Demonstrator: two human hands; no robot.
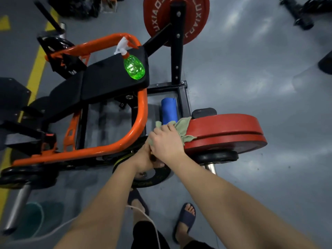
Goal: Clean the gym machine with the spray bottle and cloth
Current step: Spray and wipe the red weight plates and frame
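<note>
The gym machine has an orange tube frame (142, 112) and black pads. A green spray bottle (134, 66) with a white trigger head lies on the black seat pad (107, 81), away from both hands. My right hand (167, 141) presses a pale green cloth (183, 127) against the inner edge of a red weight plate (224, 130). Just under it, my left hand (143, 159) grips the machine near the black plate; what its fingers close on is hidden by the right hand.
A blue roller (169, 110) lies inside the black base frame. Another red plate (176, 18) hangs on the upright post at the top. A black plate (152, 175) sits below my hands. Chrome sleeves stick out at lower left. My sandalled feet stand on grey floor.
</note>
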